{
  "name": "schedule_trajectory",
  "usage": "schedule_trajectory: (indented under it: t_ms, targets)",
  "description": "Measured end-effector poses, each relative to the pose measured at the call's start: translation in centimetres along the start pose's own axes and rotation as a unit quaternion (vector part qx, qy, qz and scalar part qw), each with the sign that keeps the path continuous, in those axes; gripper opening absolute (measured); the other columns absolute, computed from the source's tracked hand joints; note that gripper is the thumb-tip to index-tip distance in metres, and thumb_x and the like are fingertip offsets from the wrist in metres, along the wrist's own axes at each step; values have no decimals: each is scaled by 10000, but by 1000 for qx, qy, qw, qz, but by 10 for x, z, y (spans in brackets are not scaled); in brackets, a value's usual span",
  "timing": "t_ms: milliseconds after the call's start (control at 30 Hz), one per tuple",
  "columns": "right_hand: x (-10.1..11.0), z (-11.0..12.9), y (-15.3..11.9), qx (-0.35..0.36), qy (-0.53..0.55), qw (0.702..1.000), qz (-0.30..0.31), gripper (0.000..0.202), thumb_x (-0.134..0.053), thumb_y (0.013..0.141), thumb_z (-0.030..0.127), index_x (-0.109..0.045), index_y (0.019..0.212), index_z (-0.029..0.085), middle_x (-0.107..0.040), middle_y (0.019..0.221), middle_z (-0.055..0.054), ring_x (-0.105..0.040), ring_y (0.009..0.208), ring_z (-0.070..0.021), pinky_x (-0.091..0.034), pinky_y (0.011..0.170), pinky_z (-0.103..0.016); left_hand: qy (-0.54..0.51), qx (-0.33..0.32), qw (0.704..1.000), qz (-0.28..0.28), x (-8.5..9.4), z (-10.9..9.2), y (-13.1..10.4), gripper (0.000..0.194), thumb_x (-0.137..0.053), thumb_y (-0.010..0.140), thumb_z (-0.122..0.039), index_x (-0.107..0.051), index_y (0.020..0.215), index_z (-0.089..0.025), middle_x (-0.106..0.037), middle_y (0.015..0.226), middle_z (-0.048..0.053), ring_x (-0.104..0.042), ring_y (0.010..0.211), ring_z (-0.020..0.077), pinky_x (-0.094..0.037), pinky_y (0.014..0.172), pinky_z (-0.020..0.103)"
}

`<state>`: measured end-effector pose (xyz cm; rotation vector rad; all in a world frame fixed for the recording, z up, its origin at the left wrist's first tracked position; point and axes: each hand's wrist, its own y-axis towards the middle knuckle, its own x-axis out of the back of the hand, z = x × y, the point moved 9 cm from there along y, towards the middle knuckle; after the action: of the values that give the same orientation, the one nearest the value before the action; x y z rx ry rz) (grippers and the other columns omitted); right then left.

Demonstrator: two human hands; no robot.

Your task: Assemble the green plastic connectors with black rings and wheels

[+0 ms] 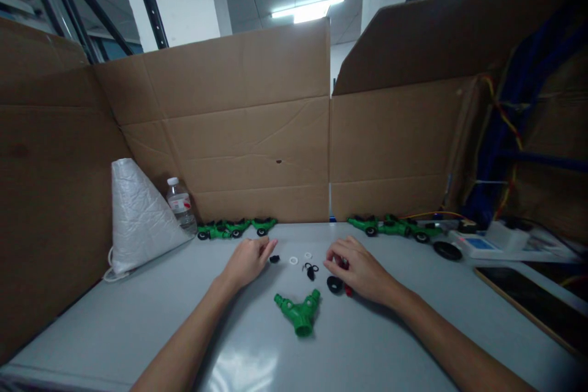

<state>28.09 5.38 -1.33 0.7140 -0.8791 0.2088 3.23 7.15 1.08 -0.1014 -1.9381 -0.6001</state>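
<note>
The right hand point(356, 266) is half curled above a black disc point(335, 285) and a small red piece point(348, 290); whether it grips anything, I cannot tell. The left hand point(250, 261), fingers together, is beside a small black part point(274, 259); its grip is unclear too. Between the hands lie white rings point(293, 261) and more black bits point(311, 271). Nearer the viewer, a green Y-shaped fitting point(299, 313) rests on the desk point(248, 343).

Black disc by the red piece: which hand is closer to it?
Right. The right hand is just beyond and to the right of the black disc, by the red piece; the left hand is farther off to its left, beside a small black piece.
</note>
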Motion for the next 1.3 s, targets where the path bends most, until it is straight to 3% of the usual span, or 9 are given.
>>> schedule_trajectory:
  t_ms: [133,333,567,833,1033,1167,1300]
  targets:
    - [-10,12,-2,23,1,998,55,258,-667,995,420,-643,834,219,-674,863,-36,-550,896,-239,-408,838,-372,-9,8,1000,-16,2,4,1,444,-413,1094,-496,-536,775,-212,-541,624,-16,-473,561,156,-284,621,286]
    - [-17,6,-4,23,-32,995,87,226,-704,986,393,-650,850,221,-688,896,-35,-559,929,-248,-383,855,-378,-6,24,999,-37,8,6,2,419,-440,1089,-471,-535,777,-208,-578,662,1,-504,587,163,-279,613,286]
    - [-15,0,-2,16,-27,998,62,157,-605,1058,348,-677,979,232,-707,1013,-64,-594,1009,-273,-406,909,-412,29,2,1000,-7,1,1,2,375,-470,1084,-455,-651,865,-209,-681,733,37,-599,663,201,-332,643,291]
    - [-10,3,-1,17,33,999,31,120,-521,1072,250,-640,1075,230,-661,1074,-69,-642,1022,-240,-470,919,-367,21,-4,999,-24,1,10,2,300,-491,1075,-442,-694,1061,-222,-717,854,51,-636,742,212,-403,697,296]
    - [-9,1,-1,2,26,999,21,68,-604,971,166,-604,1008,223,-637,1059,-54,-619,934,-216,-468,847,-328,-2,-47,999,20,-5,2,1,354,-572,1026,-533,-725,1078,-218,-697,883,60,-635,844,226,-454,785,307]
    - [-15,-6,-1,1,33,999,27,131,-623,914,110,-591,969,225,-649,991,-31,-615,904,-210,-444,826,-316,-5,-25,998,60,-12,7,1,431,-659,953,-612,-725,1119,-220,-703,835,40,-637,773,213,-432,702,282]
    - [-19,-11,0,0,33,999,39,131,-630,906,101,-596,941,223,-675,954,-23,-620,918,-215,-425,842,-326,-23,-14,996,80,-16,9,0,404,-685,942,-586,-729,1108,-221,-712,824,26,-635,734,194,-407,659,260]
